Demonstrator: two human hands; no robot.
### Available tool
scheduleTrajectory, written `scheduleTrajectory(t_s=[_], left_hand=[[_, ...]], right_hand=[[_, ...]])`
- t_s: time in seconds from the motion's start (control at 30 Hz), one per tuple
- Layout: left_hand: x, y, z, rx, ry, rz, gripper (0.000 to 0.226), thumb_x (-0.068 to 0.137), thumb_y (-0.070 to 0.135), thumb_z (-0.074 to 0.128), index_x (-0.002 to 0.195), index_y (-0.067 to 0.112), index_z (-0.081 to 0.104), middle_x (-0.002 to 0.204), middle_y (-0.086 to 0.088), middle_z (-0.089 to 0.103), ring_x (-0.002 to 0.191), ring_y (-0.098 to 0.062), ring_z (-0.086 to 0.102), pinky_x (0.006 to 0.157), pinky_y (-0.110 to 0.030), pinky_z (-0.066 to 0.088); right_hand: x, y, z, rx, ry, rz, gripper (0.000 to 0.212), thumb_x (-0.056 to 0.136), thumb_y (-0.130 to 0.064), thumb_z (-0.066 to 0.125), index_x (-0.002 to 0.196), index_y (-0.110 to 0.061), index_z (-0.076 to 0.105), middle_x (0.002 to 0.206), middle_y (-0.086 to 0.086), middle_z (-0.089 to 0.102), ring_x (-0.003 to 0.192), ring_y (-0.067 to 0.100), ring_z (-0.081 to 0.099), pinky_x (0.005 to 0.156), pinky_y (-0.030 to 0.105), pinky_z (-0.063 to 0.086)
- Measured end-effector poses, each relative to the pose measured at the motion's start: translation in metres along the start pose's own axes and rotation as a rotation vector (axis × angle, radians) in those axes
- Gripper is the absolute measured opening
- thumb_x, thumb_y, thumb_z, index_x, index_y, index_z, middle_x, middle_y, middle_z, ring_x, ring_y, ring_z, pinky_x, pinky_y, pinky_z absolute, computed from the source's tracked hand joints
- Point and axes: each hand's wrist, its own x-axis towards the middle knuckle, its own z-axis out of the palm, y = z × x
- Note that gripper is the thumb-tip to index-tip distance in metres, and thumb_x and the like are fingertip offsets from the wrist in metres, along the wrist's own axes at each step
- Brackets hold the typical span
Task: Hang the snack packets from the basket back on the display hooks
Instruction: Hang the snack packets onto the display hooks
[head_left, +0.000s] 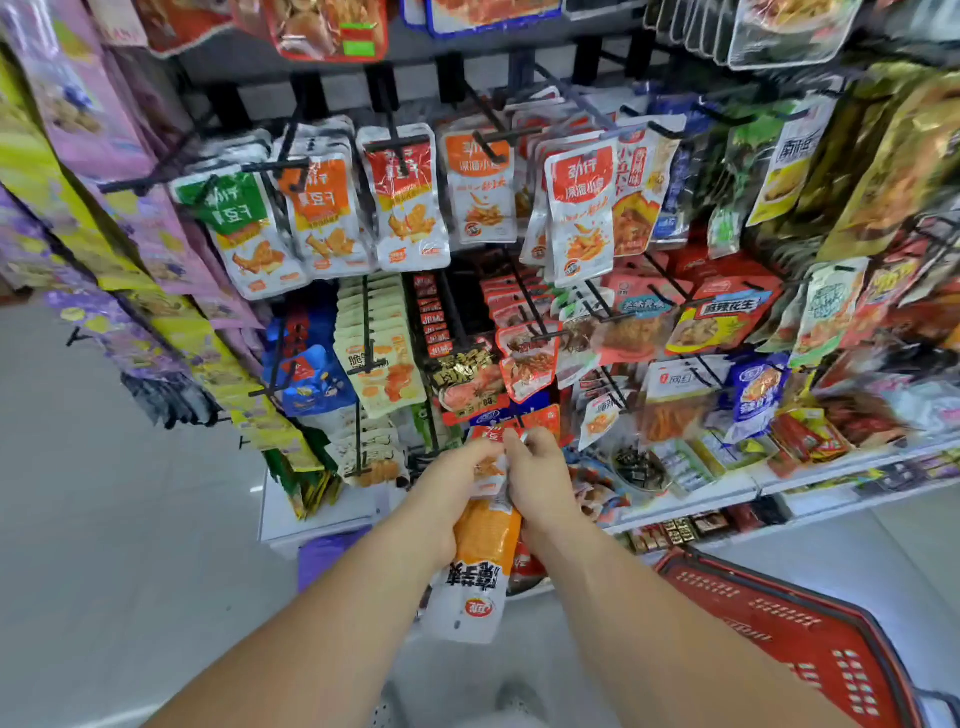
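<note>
Both my hands are raised in front of the lower rows of the display rack. My left hand (451, 491) grips an orange and white snack packet (475, 571) that hangs down upside down from it. My right hand (537, 480) pinches the upper end of a packet held between the two hands. Just above my fingers are low black hooks with red and blue packets (511, 415). The red plastic basket (789, 639) stands on the floor at the lower right; its inside is out of view.
Black wire hooks (395, 150) stick out toward me, loaded with orange, red and green packets. A white shelf (727, 499) with loose snacks runs to the right. Purple and yellow packets (130, 291) hang on the left side. Pale floor lies at the left.
</note>
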Motion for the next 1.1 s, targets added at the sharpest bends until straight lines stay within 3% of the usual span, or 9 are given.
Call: scheduleTrajectory(t_s=[0.23, 0.47, 0.6, 0.7, 0.77, 0.9, 0.97, 1.03, 1.1], left_hand=[[0.006, -0.008, -0.012, 0.207, -0.208, 0.087, 0.064, 0.081, -0.020, 0.070, 0.122, 0.026, 0.057, 0.109, -0.014, 0.075, 0.077, -0.027, 0.075, 0.063, -0.037, 0.060], [0.005, -0.007, -0.022, 0.182, -0.199, 0.210, 0.075, 0.077, -0.022, 0.073, 0.121, 0.037, 0.058, 0.104, -0.013, 0.079, 0.081, -0.033, 0.077, 0.066, -0.041, 0.061], [0.008, -0.006, -0.029, 0.125, -0.163, 0.213, 0.077, 0.079, -0.021, 0.071, 0.130, 0.034, 0.055, 0.109, -0.019, 0.076, 0.078, -0.035, 0.076, 0.064, -0.042, 0.060], [0.008, -0.001, -0.034, 0.068, -0.136, 0.246, 0.079, 0.078, -0.022, 0.071, 0.135, 0.030, 0.055, 0.103, -0.018, 0.077, 0.073, -0.031, 0.076, 0.055, -0.037, 0.059], [0.009, 0.003, -0.039, 0.028, -0.108, 0.264, 0.080, 0.078, -0.022, 0.071, 0.138, 0.028, 0.054, 0.105, -0.018, 0.077, 0.078, -0.033, 0.077, 0.059, -0.040, 0.060], [0.008, 0.013, -0.049, -0.055, -0.043, 0.317, 0.079, 0.080, -0.019, 0.071, 0.139, 0.029, 0.053, 0.109, -0.017, 0.077, 0.081, -0.032, 0.076, 0.065, -0.040, 0.060], [0.005, 0.018, -0.053, -0.101, -0.027, 0.348, 0.077, 0.082, -0.019, 0.070, 0.137, 0.031, 0.052, 0.107, -0.014, 0.077, 0.078, -0.029, 0.077, 0.062, -0.038, 0.060], [0.002, 0.021, -0.050, -0.123, -0.034, 0.378, 0.075, 0.082, -0.019, 0.070, 0.132, 0.034, 0.052, 0.099, -0.009, 0.078, 0.075, -0.025, 0.077, 0.057, -0.036, 0.060], [-0.003, 0.023, -0.043, -0.111, -0.049, 0.405, 0.071, 0.082, -0.019, 0.070, 0.122, 0.038, 0.054, 0.087, -0.002, 0.079, 0.071, -0.022, 0.077, 0.054, -0.034, 0.060]], right_hand=[[0.005, 0.002, -0.014, 0.096, 0.085, 0.009, 0.030, 0.108, -0.023, 0.052, 0.083, -0.015, 0.037, 0.068, 0.004, 0.043, 0.064, 0.018, 0.046, 0.058, 0.035, 0.041], [0.011, -0.012, -0.015, 0.172, 0.027, -0.028, 0.029, 0.108, -0.035, 0.050, 0.088, -0.021, 0.035, 0.081, 0.008, 0.042, 0.073, 0.023, 0.042, 0.064, 0.038, 0.041], [0.015, -0.019, -0.022, 0.234, -0.004, 0.053, 0.015, 0.109, -0.039, 0.048, 0.101, -0.026, 0.047, 0.072, 0.004, 0.050, 0.059, 0.020, 0.052, 0.048, 0.025, 0.044], [0.021, -0.028, -0.025, 0.242, 0.021, 0.084, 0.062, 0.098, -0.051, 0.055, 0.152, -0.026, 0.039, 0.118, 0.011, 0.069, 0.101, 0.025, 0.067, 0.086, 0.043, 0.057], [0.017, -0.039, -0.027, 0.261, 0.022, 0.066, 0.077, 0.093, -0.053, 0.057, 0.158, -0.022, 0.028, 0.143, 0.017, 0.058, 0.123, 0.028, 0.060, 0.103, 0.052, 0.049], [0.013, -0.057, -0.037, 0.286, 0.057, -0.021, 0.080, 0.084, -0.059, 0.060, 0.157, -0.035, 0.035, 0.157, -0.002, 0.047, 0.136, 0.030, 0.055, 0.109, 0.061, 0.047], [0.011, -0.060, -0.040, 0.142, 0.008, -0.101, 0.069, 0.084, -0.058, 0.056, 0.147, -0.031, 0.047, 0.146, -0.006, 0.056, 0.131, 0.022, 0.057, 0.108, 0.054, 0.048], [0.003, -0.060, -0.029, 0.043, -0.038, -0.184, 0.020, 0.102, -0.037, 0.051, 0.111, -0.019, 0.054, 0.101, -0.006, 0.065, 0.091, 0.000, 0.064, 0.082, 0.033, 0.052], [-0.009, -0.055, -0.008, -0.104, -0.103, -0.250, 0.019, 0.108, -0.023, 0.048, 0.091, -0.017, 0.043, 0.083, -0.003, 0.053, 0.065, -0.001, 0.051, 0.065, 0.025, 0.042]])
